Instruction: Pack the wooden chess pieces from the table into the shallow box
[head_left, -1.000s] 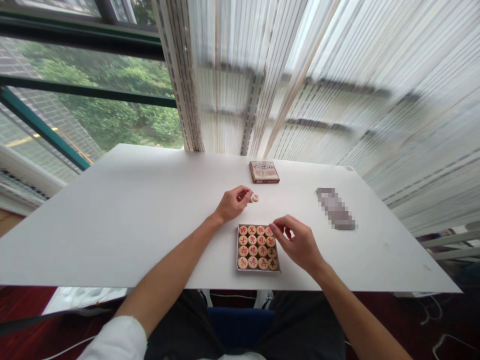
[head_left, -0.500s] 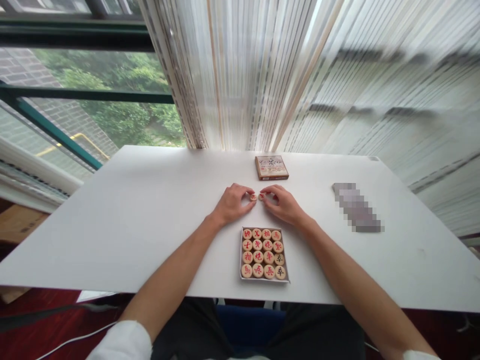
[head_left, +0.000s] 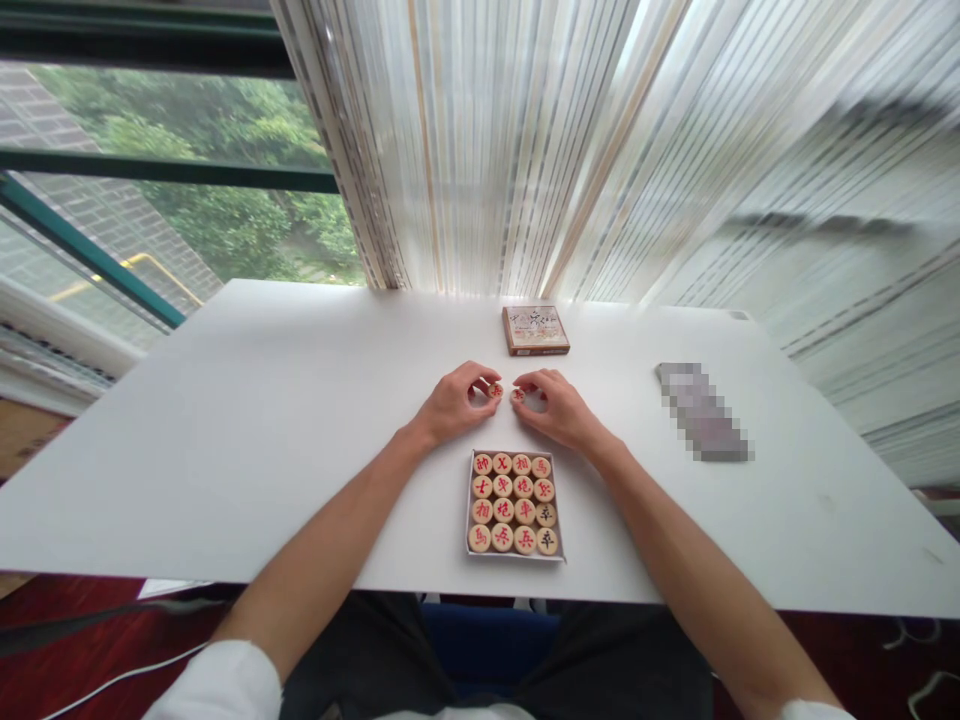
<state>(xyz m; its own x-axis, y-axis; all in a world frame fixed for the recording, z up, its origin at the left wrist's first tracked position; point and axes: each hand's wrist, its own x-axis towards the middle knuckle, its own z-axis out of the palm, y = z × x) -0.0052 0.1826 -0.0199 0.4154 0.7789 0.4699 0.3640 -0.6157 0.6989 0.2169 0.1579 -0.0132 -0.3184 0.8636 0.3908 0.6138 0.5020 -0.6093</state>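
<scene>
Between the thumb and fingers of my left hand (head_left: pixel 459 405) is a round wooden Chinese chess piece (head_left: pixel 496 391) with a red character. My right hand (head_left: pixel 559 408) pinches a second red-marked Chinese chess piece (head_left: pixel 518 396), a small gap away from the first. Both hands are low over the white table, beyond the open box tray (head_left: pixel 469 505). Rows of chess pieces fill the tray face up, most lettered in red. Two black-lettered pieces (head_left: pixel 547 541) lie in its right column, at the near end.
A printed box lid (head_left: pixel 536 331) lies flat behind my hands. To the right is a blurred-out, long flat object (head_left: pixel 703 412) on the white table (head_left: pixel 300 420). A string curtain (head_left: pixel 480 150) hangs at the table's far edge, with a window (head_left: pixel 165 180) at left.
The whole view has shifted slightly left. My hands have drawn a little apart, and the pieces in them now show more of their red-marked faces. The tray is unchanged.
</scene>
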